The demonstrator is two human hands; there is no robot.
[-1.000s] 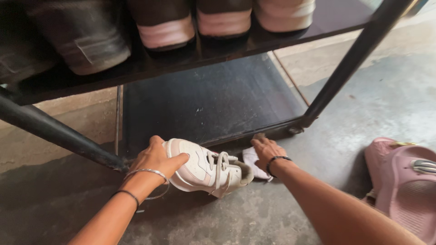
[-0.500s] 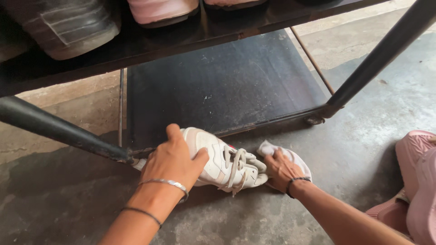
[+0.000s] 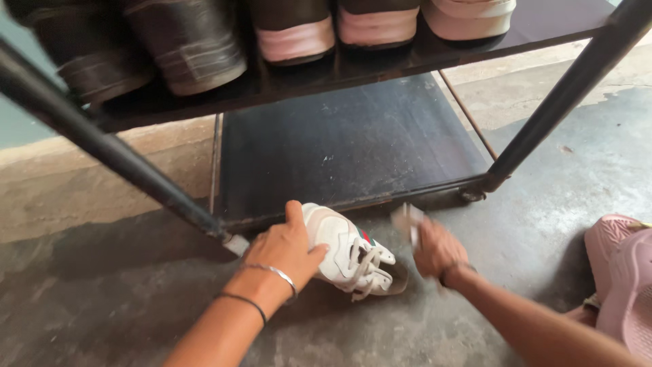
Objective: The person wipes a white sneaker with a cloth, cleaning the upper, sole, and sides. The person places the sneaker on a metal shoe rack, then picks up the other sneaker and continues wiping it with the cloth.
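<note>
Nearest the camera, two bare forearms reach forward over the concrete floor (image 3: pixel 102 299). The left hand (image 3: pixel 288 248), with a thin bangle and a dark band at its wrist, is clasped over the toe end of a white sneaker (image 3: pixel 350 255), thumb up along the near side and fingers curled across the top. The sneaker lies on the floor just in front of the front edge of the rack's bottom shelf (image 3: pixel 346 146), its toe toward the rack's left front leg and its open heel and loose laces pointing right, toward the other hand.

The right hand (image 3: pixel 438 248) is just beside the sneaker's heel end, apart from it by a small gap. It is blurred; its fingers are closed around a small pale cloth (image 3: pixel 407 219) that sticks up above the knuckles. A dark band sits at this wrist too.

At the right edge of the floor lies a pink shoe (image 3: pixel 621 278), well apart from the sneaker.

Farther back, the dark bottom shelf stands between slanting black legs. Above it, the upper shelf (image 3: pixel 353 75) carries a row of shoes (image 3: pixel 292 30), their soles facing out over its front edge.
</note>
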